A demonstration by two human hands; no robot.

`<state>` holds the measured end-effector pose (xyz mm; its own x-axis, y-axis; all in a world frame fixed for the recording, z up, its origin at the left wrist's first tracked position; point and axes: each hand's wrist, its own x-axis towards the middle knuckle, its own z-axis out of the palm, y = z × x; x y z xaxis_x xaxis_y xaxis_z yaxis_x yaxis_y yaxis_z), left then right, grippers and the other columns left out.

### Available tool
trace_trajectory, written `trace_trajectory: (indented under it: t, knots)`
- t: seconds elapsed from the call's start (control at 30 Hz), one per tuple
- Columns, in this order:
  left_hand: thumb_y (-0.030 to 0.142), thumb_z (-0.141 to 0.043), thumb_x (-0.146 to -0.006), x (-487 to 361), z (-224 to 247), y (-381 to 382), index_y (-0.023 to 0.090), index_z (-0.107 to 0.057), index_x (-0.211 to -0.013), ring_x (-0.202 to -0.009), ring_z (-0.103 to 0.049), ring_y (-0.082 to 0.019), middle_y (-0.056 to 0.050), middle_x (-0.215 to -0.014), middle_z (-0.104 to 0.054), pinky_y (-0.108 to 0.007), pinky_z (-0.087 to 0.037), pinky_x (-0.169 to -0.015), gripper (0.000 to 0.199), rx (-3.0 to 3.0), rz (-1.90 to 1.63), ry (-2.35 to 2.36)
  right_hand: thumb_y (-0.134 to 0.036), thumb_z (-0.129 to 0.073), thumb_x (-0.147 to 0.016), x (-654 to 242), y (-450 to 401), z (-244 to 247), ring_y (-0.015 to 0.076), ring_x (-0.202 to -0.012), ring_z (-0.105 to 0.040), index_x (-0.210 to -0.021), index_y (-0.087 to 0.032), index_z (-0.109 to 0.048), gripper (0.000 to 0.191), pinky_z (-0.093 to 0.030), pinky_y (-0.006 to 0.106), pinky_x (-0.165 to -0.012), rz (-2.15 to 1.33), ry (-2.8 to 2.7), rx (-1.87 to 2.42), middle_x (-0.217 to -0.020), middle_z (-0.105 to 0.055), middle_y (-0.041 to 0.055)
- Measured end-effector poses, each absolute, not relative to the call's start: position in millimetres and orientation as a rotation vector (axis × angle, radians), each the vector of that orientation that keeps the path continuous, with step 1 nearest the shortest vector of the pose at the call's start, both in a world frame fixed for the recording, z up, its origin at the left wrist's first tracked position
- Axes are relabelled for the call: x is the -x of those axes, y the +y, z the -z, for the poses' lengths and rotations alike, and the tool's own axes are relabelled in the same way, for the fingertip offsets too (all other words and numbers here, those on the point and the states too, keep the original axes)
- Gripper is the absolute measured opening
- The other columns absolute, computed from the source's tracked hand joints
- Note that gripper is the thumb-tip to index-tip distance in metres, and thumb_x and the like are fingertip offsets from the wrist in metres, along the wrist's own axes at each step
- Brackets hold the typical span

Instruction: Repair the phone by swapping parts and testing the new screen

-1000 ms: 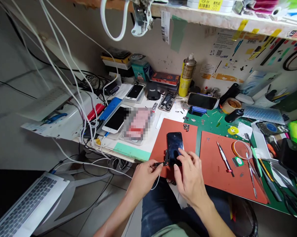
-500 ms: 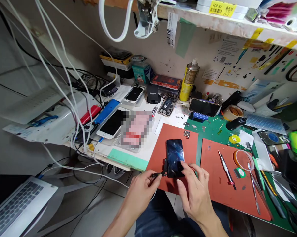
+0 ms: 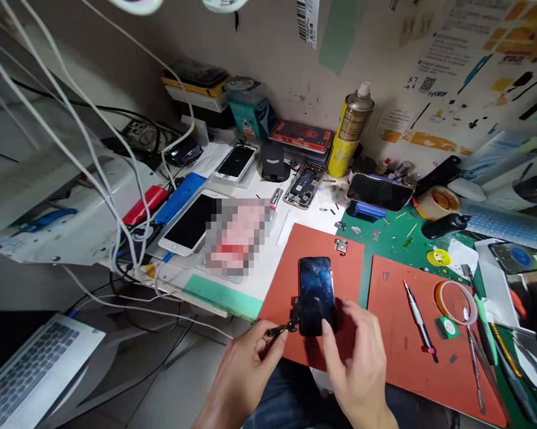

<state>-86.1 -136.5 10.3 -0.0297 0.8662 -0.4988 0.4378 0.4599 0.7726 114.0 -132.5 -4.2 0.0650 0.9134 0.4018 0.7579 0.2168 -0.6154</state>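
A phone screen lies lit on the left orange mat, showing a dark blue picture. At its lower left edge is a thin black flex cable, pinched between the thumb and fingers of my left hand. Whether the cable joins the screen is hard to make out. My right hand is at the lower right of the screen, fingers apart and holding nothing. Its thumb tip is over the glass near the bottom corner; I cannot tell if it touches.
A precision screwdriver, a tape roll and tweezers lie on the right mat. Behind are an opened phone, a phone on a blue stand and a spray can. White cables hang at left.
My right hand's raised fingers have moved off the glass, and the thumb has come over its lower part. The left hand keeps its pinch. The head view has tilted down and closer.
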Motion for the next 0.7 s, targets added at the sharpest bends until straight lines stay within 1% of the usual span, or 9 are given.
trace_trajectory:
  t: [0.07, 0.1, 0.13, 0.23, 0.3, 0.4, 0.53, 0.7]
  knots:
    - [0.055, -0.056, -0.096, 85.1, -12.3, -136.0, 0.022, -0.069, -0.088, -0.061, -0.047, -0.015, 0.003, -0.066, -0.058, -0.023, -0.033, -0.058, 0.037, -1.134, -0.508, 1.639, -0.054, -0.07, -0.097, -99.2, -116.6, -2.3, 0.0361, -0.105, -0.065, -0.14, -0.011, -0.052, 0.063, -0.058, 0.051, -0.086, -0.223, -1.69, 1.795, -0.115, -0.068, 0.0196]
    - [0.055, -0.056, -0.096, 84.7, -13.6, -135.7, 0.022, -0.069, -0.087, -0.06, -0.045, -0.015, 0.003, -0.064, -0.056, -0.024, -0.033, -0.057, 0.036, -1.135, -0.51, 1.636, -0.061, -0.069, -0.095, -91.5, -107.8, -5.9, 0.038, -0.103, -0.064, -0.143, -0.009, -0.05, 0.073, -0.057, 0.053, -0.084, -0.191, -1.714, 1.89, -0.113, -0.067, 0.0201]
    - [0.054, -0.056, -0.096, 84.5, -14.6, -135.4, 0.022, -0.068, -0.087, -0.059, -0.043, -0.014, 0.004, -0.063, -0.055, -0.024, -0.032, -0.057, 0.035, -1.143, -0.511, 1.638, -0.063, -0.069, -0.093, -84.2, -98.8, -9.4, 0.0393, -0.102, -0.063, -0.145, -0.007, -0.049, 0.079, -0.057, 0.054, -0.084, -0.157, -1.757, 1.966, -0.11, -0.066, 0.0204]
    - [0.051, -0.057, -0.097, 85.3, -15.1, -134.9, 0.022, -0.067, -0.085, -0.06, -0.04, -0.014, 0.005, -0.063, -0.053, -0.025, -0.031, -0.058, 0.034, -1.19, -0.523, 1.654, -0.055, -0.067, -0.093, -66.7, -74.9, -18.3, 0.0386, -0.094, -0.061, -0.146, -0.002, -0.048, 0.078, -0.055, 0.052, -0.08, -0.079, -1.885, 2.098, -0.101, -0.062, 0.0184]
    - [0.051, -0.056, -0.098, 86.7, -12.9, -135.1, 0.022, -0.064, -0.083, -0.061, -0.038, -0.014, 0.005, -0.063, -0.053, -0.025, -0.03, -0.059, 0.034, -1.218, -0.532, 1.653, -0.049, -0.065, -0.093, -59.8, -63.7, -21.5, 0.0377, -0.092, -0.061, -0.148, 0.0, -0.047, 0.076, -0.054, 0.05, -0.079, -0.066, -1.915, 2.146, -0.1, -0.061, 0.0176]
    - [0.051, -0.055, -0.099, 88.7, -8.4, -136.1, 0.021, -0.064, -0.083, -0.061, -0.039, -0.013, 0.005, -0.065, -0.054, -0.026, -0.029, -0.06, 0.035, -1.224, -0.554, 1.619, -0.044, -0.065, -0.092, -54.8, -54.6, -23.0, 0.0379, -0.091, -0.061, -0.152, 0.001, -0.043, 0.078, -0.053, 0.048, -0.078, -0.086, -1.91, 2.197, -0.1, -0.061, 0.0177]
    - [0.051, -0.055, -0.098, 89.3, -7.2, -136.5, 0.022, -0.066, -0.083, -0.061, -0.041, -0.014, 0.004, -0.066, -0.055, -0.026, -0.031, -0.06, 0.034, -1.207, -0.564, 1.618, -0.044, -0.066, -0.092, -52.3, -52.8, -24.6, 0.0376, -0.09, -0.061, -0.155, 0.001, -0.041, 0.08, -0.052, 0.047, -0.077, -0.102, -1.916, 2.239, -0.099, -0.061, 0.0179]
    - [0.051, -0.055, -0.096, 88.6, -9.7, -135.7, 0.022, -0.065, -0.084, -0.062, -0.045, -0.015, 0.003, -0.067, -0.059, -0.027, -0.032, -0.061, 0.033, -1.194, -0.545, 1.616, -0.045, -0.064, -0.095, -49.5, -56.0, -30.0, 0.0373, -0.09, -0.062, -0.157, 0.001, -0.04, 0.081, -0.052, 0.047, -0.08, -0.108, -1.934, 2.314, -0.098, -0.061, 0.0182]
